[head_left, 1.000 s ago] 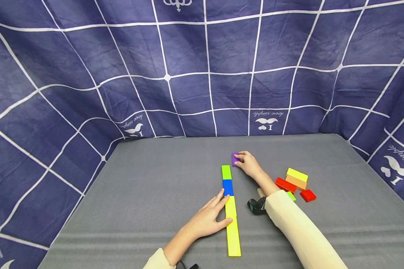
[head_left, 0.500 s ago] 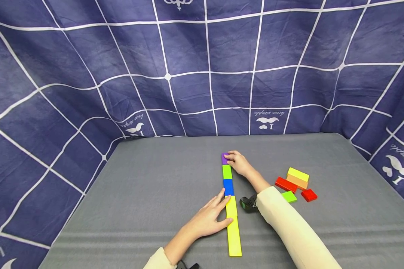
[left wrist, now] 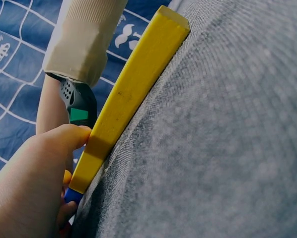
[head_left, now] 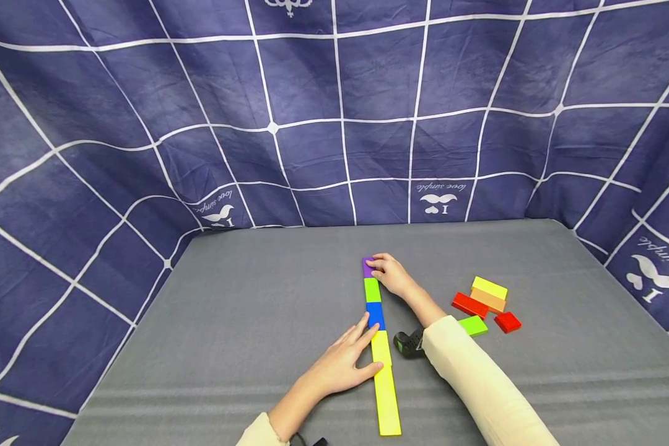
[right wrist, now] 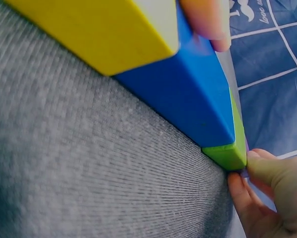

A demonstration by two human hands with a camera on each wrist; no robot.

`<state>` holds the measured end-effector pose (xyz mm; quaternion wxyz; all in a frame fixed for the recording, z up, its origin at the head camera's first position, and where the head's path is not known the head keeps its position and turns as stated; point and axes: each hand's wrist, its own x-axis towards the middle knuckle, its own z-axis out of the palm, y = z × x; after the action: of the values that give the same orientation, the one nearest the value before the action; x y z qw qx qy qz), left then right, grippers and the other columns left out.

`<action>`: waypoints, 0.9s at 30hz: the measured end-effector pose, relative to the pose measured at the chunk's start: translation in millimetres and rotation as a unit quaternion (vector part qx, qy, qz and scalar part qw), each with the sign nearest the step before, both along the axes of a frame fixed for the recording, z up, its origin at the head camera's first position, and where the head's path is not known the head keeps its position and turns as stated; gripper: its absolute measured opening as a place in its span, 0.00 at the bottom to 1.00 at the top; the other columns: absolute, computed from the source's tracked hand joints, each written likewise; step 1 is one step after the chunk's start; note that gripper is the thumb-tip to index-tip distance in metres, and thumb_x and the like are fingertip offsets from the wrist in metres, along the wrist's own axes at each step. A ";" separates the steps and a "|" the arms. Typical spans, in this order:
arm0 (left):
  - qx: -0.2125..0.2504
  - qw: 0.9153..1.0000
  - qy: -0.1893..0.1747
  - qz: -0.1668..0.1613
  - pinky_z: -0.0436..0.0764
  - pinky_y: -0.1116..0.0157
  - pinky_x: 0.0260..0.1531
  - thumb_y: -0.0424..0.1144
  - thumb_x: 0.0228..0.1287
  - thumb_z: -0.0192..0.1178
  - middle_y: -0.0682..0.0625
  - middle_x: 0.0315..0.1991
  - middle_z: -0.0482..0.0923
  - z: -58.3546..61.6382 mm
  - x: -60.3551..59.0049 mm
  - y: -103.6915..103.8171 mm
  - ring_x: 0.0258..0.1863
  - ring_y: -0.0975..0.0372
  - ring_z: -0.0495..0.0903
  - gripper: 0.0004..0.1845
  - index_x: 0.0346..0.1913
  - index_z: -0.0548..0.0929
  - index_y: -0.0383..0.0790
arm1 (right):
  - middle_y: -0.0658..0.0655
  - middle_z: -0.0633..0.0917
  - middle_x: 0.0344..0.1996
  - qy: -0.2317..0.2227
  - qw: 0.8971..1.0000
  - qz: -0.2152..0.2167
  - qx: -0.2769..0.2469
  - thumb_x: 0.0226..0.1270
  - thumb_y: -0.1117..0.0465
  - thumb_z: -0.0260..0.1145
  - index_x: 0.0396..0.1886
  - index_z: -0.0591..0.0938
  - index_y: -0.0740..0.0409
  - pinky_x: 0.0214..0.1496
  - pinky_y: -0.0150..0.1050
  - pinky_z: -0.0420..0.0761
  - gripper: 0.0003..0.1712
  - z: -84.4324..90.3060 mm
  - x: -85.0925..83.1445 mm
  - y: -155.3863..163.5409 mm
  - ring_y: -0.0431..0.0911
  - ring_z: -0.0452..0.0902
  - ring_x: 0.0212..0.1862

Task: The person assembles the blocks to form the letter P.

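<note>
A row of coloured blocks runs away from me along the grey table. Nearest is a long yellow block (head_left: 388, 402), then a shorter yellow block (head_left: 381, 348), a blue block (head_left: 374, 316) and a green block (head_left: 371, 290). A purple block (head_left: 366, 267) forms the far end, against the green one. My right hand (head_left: 393, 275) pinches it from the right, thumb and fingertips at its side in the right wrist view. My left hand (head_left: 342, 362) lies along the row's left side with fingers extended, fingertips on the blue and yellow blocks and the thumb at the long yellow one.
To the right lie loose blocks: a red bar (head_left: 470, 305), an orange block (head_left: 487, 300) beside a yellow one (head_left: 489, 288), a small red block (head_left: 508, 322) and a green block (head_left: 473, 326) partly behind my sleeve. A blue curtain (head_left: 312, 155) stands behind the grey table (head_left: 245, 297).
My right hand has brought the purple block leftward onto the far end of the row, against the green block. The row has since slid slightly towards me; my left hand has stayed put.
</note>
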<state>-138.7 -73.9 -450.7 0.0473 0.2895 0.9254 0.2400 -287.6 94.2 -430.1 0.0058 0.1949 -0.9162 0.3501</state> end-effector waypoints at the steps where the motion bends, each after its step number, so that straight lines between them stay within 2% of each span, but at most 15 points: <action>1: -0.001 1.000 0.001 0.000 0.65 0.54 0.62 0.60 0.60 0.47 0.51 0.72 0.46 0.0 0.1 -0.1 0.67 0.52 0.59 0.35 0.68 0.58 0.49 | 0.68 0.71 0.57 0.001 1.000 0.000 0.000 0.63 0.68 0.56 0.54 0.74 0.68 0.62 0.52 0.67 0.19 -0.3 0.1 -0.2 0.60 0.67 0.60; 14: -0.004 1.000 -0.009 0.002 0.65 0.52 0.62 0.63 0.61 0.45 0.52 0.73 0.44 -1.2 -0.5 -0.7 0.68 0.52 0.58 0.36 0.69 0.55 0.51 | 0.67 0.71 0.57 -0.016 1.000 -0.002 -0.005 0.63 0.68 0.56 0.55 0.74 0.67 0.61 0.51 0.68 0.20 -0.1 4.5 0.0 0.58 0.68 0.59; 17: 0.000 1.000 -0.013 0.003 0.65 0.51 0.62 0.63 0.60 0.45 0.52 0.73 0.44 -1.4 -0.6 -1.1 0.68 0.52 0.58 0.36 0.69 0.55 0.52 | 0.67 0.72 0.57 -0.019 1.000 0.006 0.003 0.63 0.66 0.56 0.55 0.75 0.66 0.57 0.50 0.71 0.20 2.6 5.2 2.9 0.57 0.71 0.55; 21: 0.003 1.000 -0.018 0.005 0.64 0.51 0.62 0.63 0.61 0.45 0.52 0.73 0.44 -1.3 0.0 -1.0 0.68 0.51 0.57 0.36 0.69 0.55 0.52 | 0.66 0.77 0.52 -0.023 1.000 0.012 0.009 0.63 0.64 0.56 0.53 0.76 0.64 0.51 0.48 0.75 0.19 8.3 8.1 14.6 0.55 0.76 0.48; 27: 0.003 1.000 -0.017 0.008 0.64 0.52 0.62 0.62 0.60 0.46 0.52 0.72 0.45 -0.4 0.3 -0.6 0.67 0.51 0.58 0.36 0.69 0.56 0.51 | 0.64 0.81 0.47 -0.012 1.000 -0.001 0.000 0.65 0.62 0.55 0.52 0.77 0.65 0.48 0.47 0.76 0.18 17.5 25.7 47.0 0.55 0.77 0.47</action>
<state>-138.4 -74.6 -451.1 0.0601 0.2785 0.9259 0.2481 -262.0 141.2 -412.5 -0.0051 0.1898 -0.9165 0.3522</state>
